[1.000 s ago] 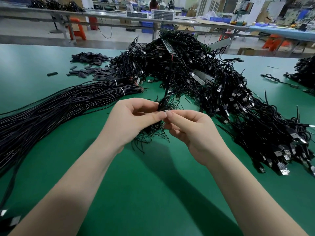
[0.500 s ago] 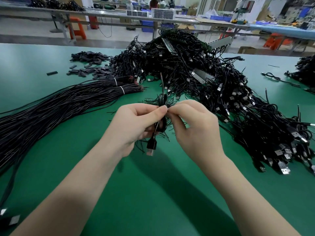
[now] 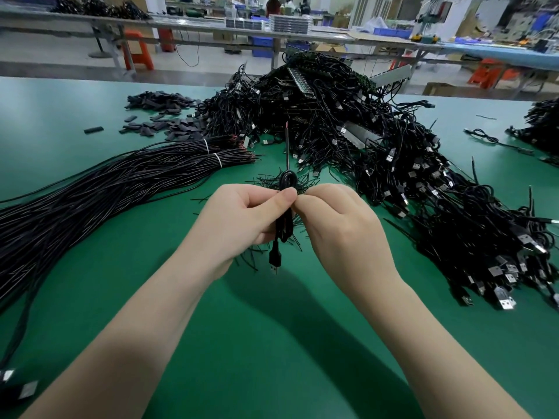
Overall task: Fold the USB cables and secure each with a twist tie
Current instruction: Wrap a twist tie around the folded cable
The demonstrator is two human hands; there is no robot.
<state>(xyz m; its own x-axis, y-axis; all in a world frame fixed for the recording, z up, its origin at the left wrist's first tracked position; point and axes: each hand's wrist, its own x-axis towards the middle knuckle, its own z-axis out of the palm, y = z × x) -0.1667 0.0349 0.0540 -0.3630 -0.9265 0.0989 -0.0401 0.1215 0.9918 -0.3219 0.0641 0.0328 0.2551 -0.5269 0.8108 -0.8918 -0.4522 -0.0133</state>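
Observation:
A folded black USB cable [image 3: 284, 219] stands upright between my hands above the green table [image 3: 272, 343]. Its loop shows above my fingers, its USB plug [image 3: 274, 261] hangs below, and one loose end points up and away. My left hand [image 3: 242, 219] grips the bundle's middle, thumb on top. My right hand [image 3: 338, 222] pinches at the same spot, thumb against my left thumb; whatever it pinches is hidden. A scatter of thin black twist ties [image 3: 266, 255] lies on the table under my hands.
A big heap of folded black USB cables [image 3: 378, 152] fills the table ahead and to the right. Long straight cables [image 3: 90, 201], banded with white ties, stretch to the left. Small black sleeves [image 3: 160, 116] lie at the far left. More workbenches stand behind.
The cable bundle has risen between my hands and now stands upright, with its plug hanging free below. My hands have moved slightly up and stay pressed together at its middle.

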